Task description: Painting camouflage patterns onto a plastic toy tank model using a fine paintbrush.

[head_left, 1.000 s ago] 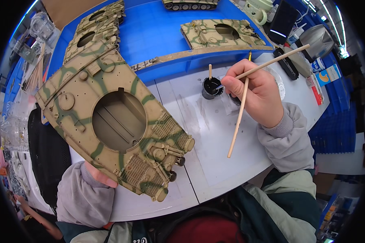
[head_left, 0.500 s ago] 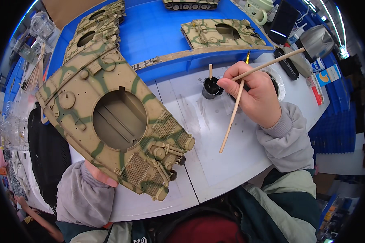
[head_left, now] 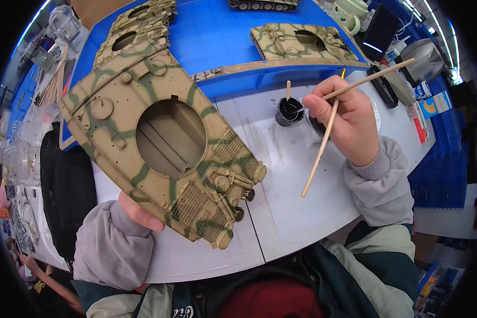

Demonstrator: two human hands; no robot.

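Note:
My left hand [head_left: 138, 211] is closed on the near left edge of a model tank hull [head_left: 116, 153], its fingers mostly hidden underneath. The hull is tan with green camouflage stripes, has a large round opening in its deck, and tilts above the table. My right hand [head_left: 350, 116] is closed on two thin wooden-handled tools that cross in its grip. One, a paintbrush [head_left: 384, 72], has its dark tip at the rim of a small black paint pot [head_left: 290, 114]. The other wooden stick [head_left: 319, 153] points down toward me, with a yellowish tip above my knuckles.
A blue tray [head_left: 206, 40] with a tan front edge holds several camouflaged tank hulls, one being the hull at right [head_left: 302, 42]. A short stick [head_left: 288, 89] stands in the pot. A black cloth-like item [head_left: 66, 196] lies at left, with clear containers and sticks beyond.
The whole view has shifted, moving the scene rightward. The hull has moved slightly away from me. My right hand has drawn a little off the pot, exposing the brush tip.

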